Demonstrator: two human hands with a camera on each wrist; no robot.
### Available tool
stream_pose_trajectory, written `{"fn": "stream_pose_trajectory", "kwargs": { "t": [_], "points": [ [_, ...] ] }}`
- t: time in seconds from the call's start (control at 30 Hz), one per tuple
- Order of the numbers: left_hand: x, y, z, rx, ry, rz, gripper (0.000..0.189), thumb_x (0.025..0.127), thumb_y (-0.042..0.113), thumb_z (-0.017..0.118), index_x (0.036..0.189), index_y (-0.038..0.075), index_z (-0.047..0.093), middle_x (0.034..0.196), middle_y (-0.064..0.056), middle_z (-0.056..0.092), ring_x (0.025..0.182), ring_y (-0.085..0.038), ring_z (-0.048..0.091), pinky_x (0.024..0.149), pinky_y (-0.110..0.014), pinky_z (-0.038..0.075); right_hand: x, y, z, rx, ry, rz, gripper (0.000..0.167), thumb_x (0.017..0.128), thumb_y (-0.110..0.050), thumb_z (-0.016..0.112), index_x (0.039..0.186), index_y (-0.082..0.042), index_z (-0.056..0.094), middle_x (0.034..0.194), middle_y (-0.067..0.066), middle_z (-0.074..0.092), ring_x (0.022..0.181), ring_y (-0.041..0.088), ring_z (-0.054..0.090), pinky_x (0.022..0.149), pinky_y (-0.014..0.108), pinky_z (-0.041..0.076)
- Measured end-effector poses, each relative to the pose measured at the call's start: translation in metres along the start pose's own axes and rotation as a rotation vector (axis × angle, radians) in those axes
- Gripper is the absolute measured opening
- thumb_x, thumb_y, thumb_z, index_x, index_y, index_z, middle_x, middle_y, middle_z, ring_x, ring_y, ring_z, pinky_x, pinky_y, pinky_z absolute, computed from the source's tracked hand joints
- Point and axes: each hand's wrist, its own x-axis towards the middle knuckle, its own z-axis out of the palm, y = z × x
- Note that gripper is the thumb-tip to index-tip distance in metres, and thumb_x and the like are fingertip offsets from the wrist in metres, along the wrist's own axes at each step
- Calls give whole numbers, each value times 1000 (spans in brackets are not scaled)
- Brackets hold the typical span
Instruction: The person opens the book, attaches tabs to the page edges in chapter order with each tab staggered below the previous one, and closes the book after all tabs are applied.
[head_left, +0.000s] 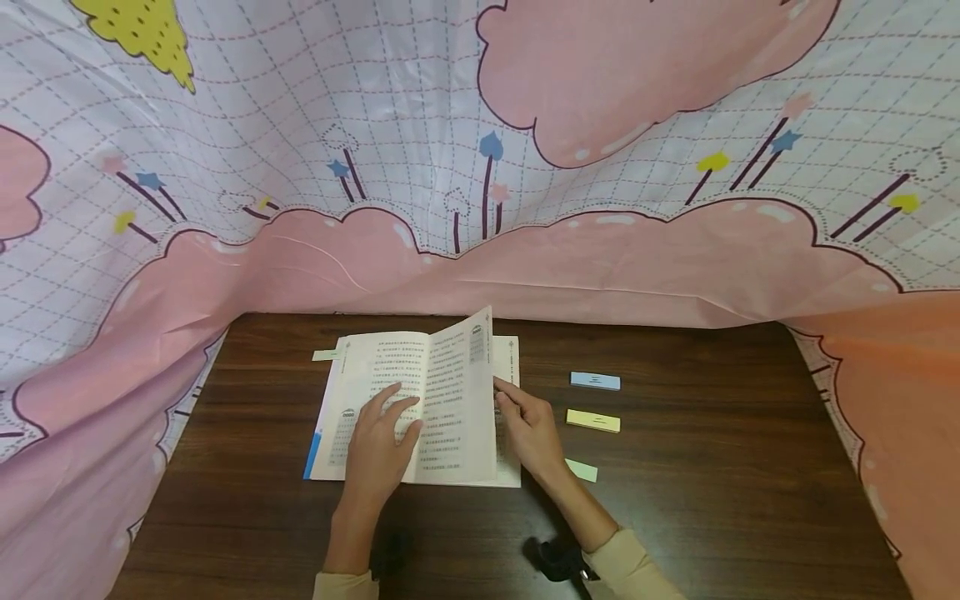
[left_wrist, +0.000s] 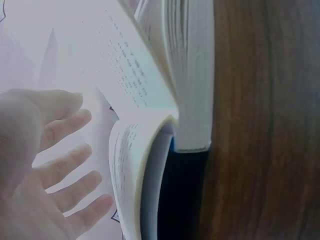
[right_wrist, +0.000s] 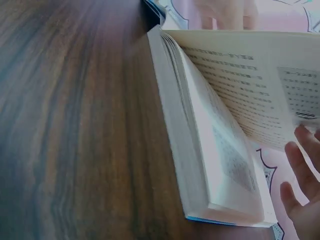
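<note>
An open book (head_left: 390, 358) with printed pages lies on the table, its left pages curving up from the spine. A right-hand page (head_left: 457, 417) stands lifted at a slant above the thick stack of pages below. My right hand (head_left: 532, 429) is at that page's outer edge, fingertips against its underside. In the right wrist view, the fingers (right_wrist: 297, 165) are slightly bent and spread apart beside the raised page (right_wrist: 250, 65). My left hand (head_left: 378, 442) hovers over the left page near the spine, fingers spread and holding nothing; the left wrist view shows its fingers (left_wrist: 70, 165) apart from the paper.
Right of the book lie a blue sticky-note pad (head_left: 595, 381), a yellow pad (head_left: 592, 420) and a light green one (head_left: 582, 471), partly behind the right wrist. A pale green tab (head_left: 325, 355) sticks out at the book's left edge. A patterned curtain (head_left: 525, 275) borders the dark wooden table (head_left: 712, 467).
</note>
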Motion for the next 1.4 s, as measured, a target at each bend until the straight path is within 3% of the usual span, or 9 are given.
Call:
{"fn": "stream_pose_trajectory", "kwargs": {
  "t": [0.13,0.3,0.4,0.5,0.67,0.87,1.1,1.4],
  "points": [
    [1,0,-3,4,9,7,38,86,16,79,122,9,71,143,-11,53,132,-35,47,104,-55,42,0,-3,6,25,-86,-11,29,101,-16,59,128,-9,67,121,0,70,115,15,64,99,42,50],
    [1,0,-6,-3,-3,-13,38,87,17,78,123,11,70,142,-9,54,132,-33,49,102,-53,45,-1,-2,11,1,-125,-28,30,98,-9,62,127,-9,68,118,0,71,107,15,68,94,39,53],
    [2,1,-10,-50,-22,-30,38,89,20,76,126,13,68,142,-7,54,133,-30,49,103,-52,44,-1,-1,14,-29,-142,-42,30,97,-8,63,127,-9,68,117,1,72,99,14,69,89,37,55],
    [3,1,-17,-120,-28,-32,38,92,23,73,129,15,66,142,-4,55,135,-26,48,106,-50,43,0,-3,19,-81,-164,-64,32,96,-12,65,128,-11,68,118,1,71,103,14,68,91,39,54],
    [6,3,-30,-173,12,26,38,93,21,72,129,13,65,140,-6,56,134,-28,49,105,-53,43,1,-7,29,-123,-230,-83,38,95,-22,68,132,-15,65,120,-2,70,117,14,62,100,43,48],
    [7,3,-47,-183,41,66,39,93,21,72,130,11,64,138,-6,57,132,-28,51,104,-52,44,2,-11,42,-154,-301,-154,44,93,-27,71,135,-16,63,127,-1,67,116,14,63,100,40,49],
    [12,7,-62,-205,85,150,37,96,21,68,130,7,64,136,-12,59,129,-32,53,102,-53,46,2,-10,51,-234,-344,-192,43,92,-26,73,133,-16,64,134,-5,62,127,14,55,105,37,45],
    [13,5,-75,-258,126,142,33,98,23,64,126,6,66,133,-6,61,127,-26,55,102,-51,46,3,-6,61,-304,-377,-341,40,90,-18,75,129,-12,67,133,2,64,124,17,58,103,40,46]
  ]
}}
